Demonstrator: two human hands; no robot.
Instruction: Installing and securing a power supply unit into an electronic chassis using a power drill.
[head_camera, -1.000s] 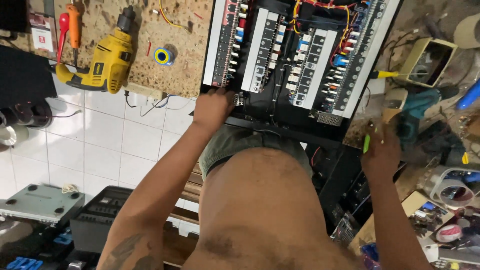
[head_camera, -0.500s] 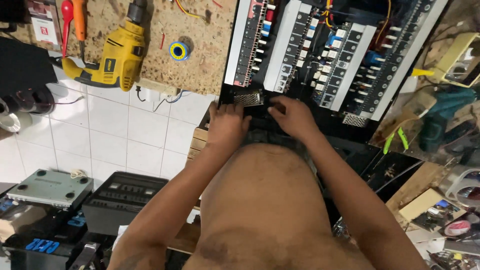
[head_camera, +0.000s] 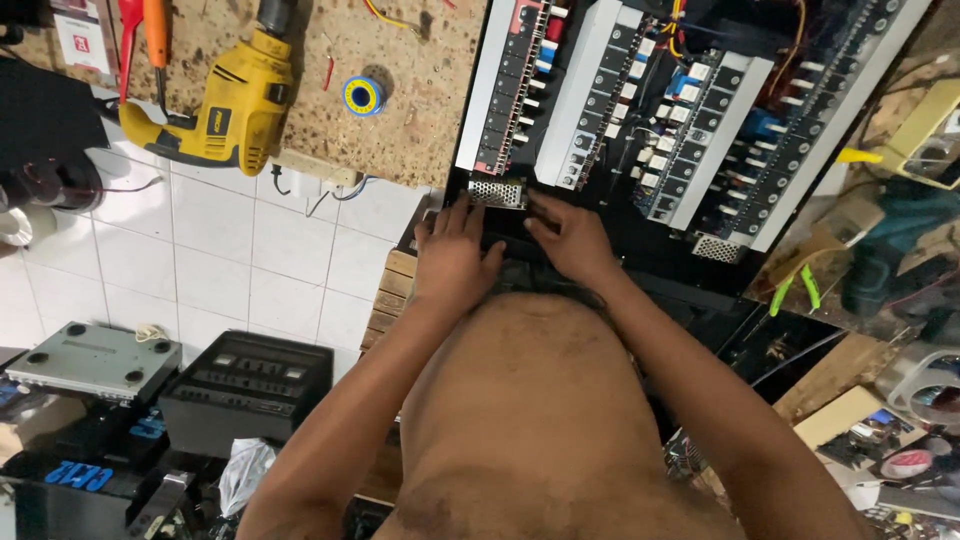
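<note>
A large open amplifier chassis (head_camera: 690, 130) with rows of transistors, blue capacitors and wires lies on the workbench in front of me. My left hand (head_camera: 455, 255) and my right hand (head_camera: 570, 235) both rest on its near black edge, beside a small perforated metal grille (head_camera: 497, 192). The fingers of both hands are spread and press on the edge; whether they grip it is unclear. Neither hand holds a tool. My bare torso fills the lower middle of the view.
A yellow drill (head_camera: 225, 105), red and orange screwdrivers (head_camera: 140, 40) and a solder spool (head_camera: 363, 96) lie on the speckled bench top at left. Green-handled pliers (head_camera: 795, 285) lie at right among clutter. Audio units (head_camera: 245, 385) sit on the white tiled floor.
My right hand has left the cluttered right side and come over to the chassis edge beside my left hand. The view has shifted so the chassis sits more to the right.
</note>
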